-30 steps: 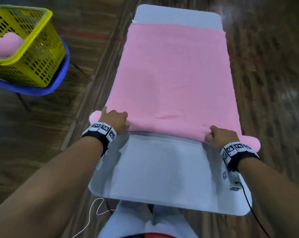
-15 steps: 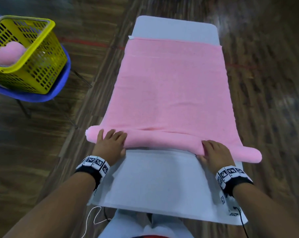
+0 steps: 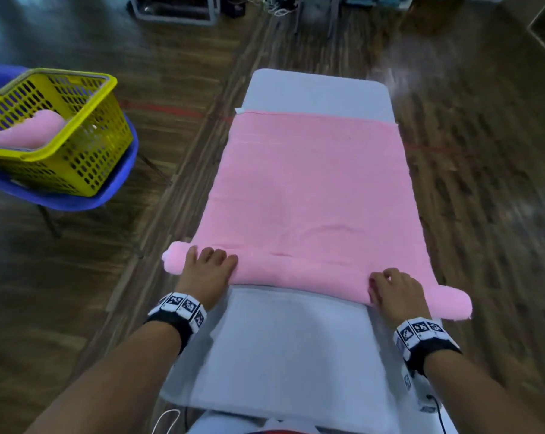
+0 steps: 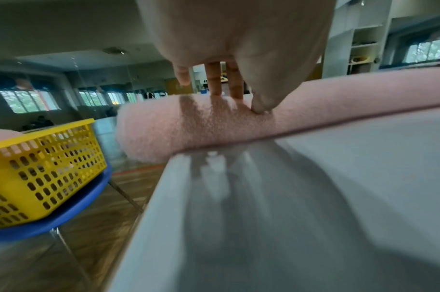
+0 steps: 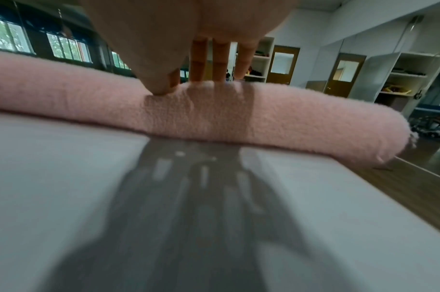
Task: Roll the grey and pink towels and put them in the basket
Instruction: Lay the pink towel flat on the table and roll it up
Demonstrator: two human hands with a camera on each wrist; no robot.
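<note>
A grey desk [image 3: 296, 339] is being shown running lengthwise away from the person, and most of its top is being covered by the pink towel [image 3: 312, 189], which is lying flat except at its near end. There a thick roll is being formed across the desk's width, its two ends overhanging the desk's left and right edges.

To the left, well apart from the desk, a yellow basket [image 3: 86, 158] is being carried on a blue chair [image 3: 121, 183], and a rolled pink towel [image 3: 30, 130] is already lying inside it.

The left hand [image 3: 207, 270] is being pressed onto the roll near its left end, the grip spread with fingers nearly straight over the top. The right hand [image 3: 395, 289] is being laid on the roll near its right end, its fingers extended over the top and its thumb dug into the near face; nothing is being enclosed by either grip.

By this judgement, the rolling is only being started: the greater part of the towel is waiting to be rolled, then carried to the basket. No grey towel is being shown.

No brand or readable writing is being seen; only black-and-white coded markers are being worn on both wrist bands [image 3: 180, 308].
</note>
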